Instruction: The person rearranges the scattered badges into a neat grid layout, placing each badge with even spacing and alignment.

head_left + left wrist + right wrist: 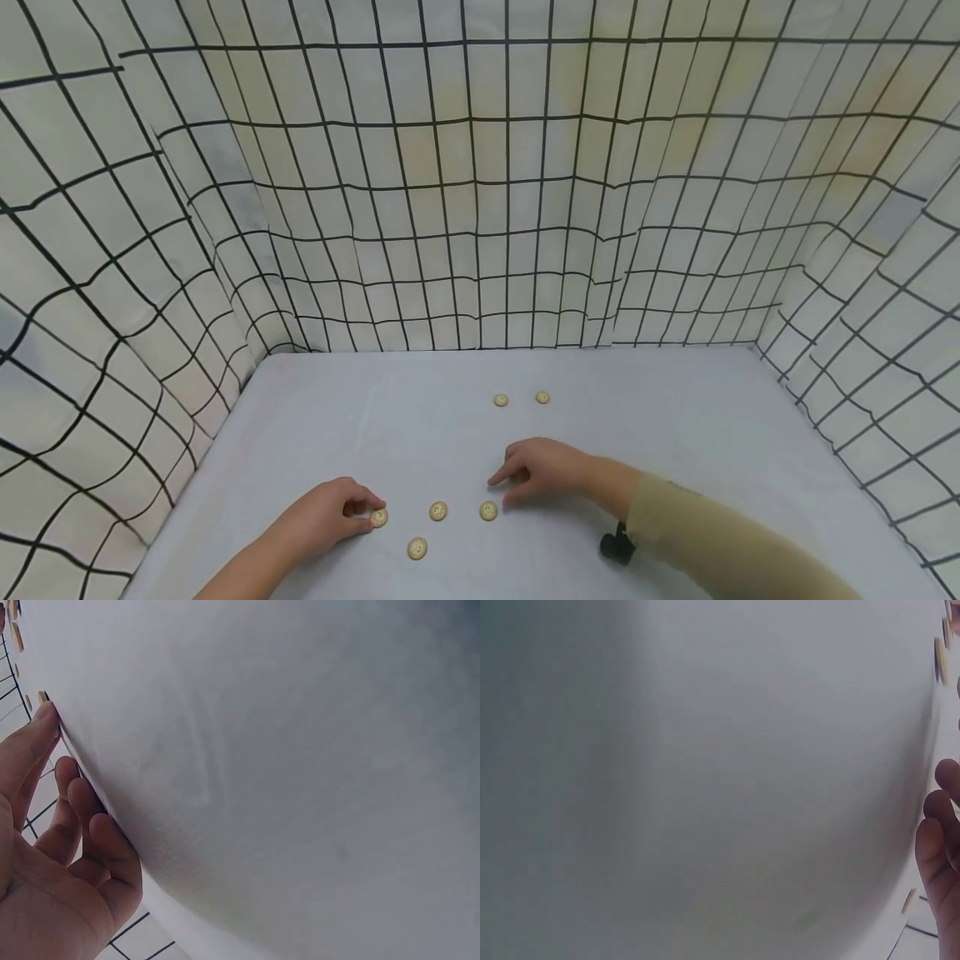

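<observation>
My left hand [327, 514] pinches the leftmost round, cream-coloured button [379, 517] between thumb and fingertips, low over the white table. In the left wrist view that button [43, 697] shows just past the thumb tip, while the other fingers curl loosely. My right hand [551, 468] hovers with its fingers apart and nothing between them, thumb tip right beside another button [488, 511]. Between the two hands lie a middle button [438, 511] and a nearer button [417, 548].
Farther back on the white tabletop [675, 417] lie two more buttons, a left one [501, 400] and a right one [542, 397]. A small black device [617, 545] shows under the right sleeve. White walls with a black grid [465, 208] enclose the table's back and sides.
</observation>
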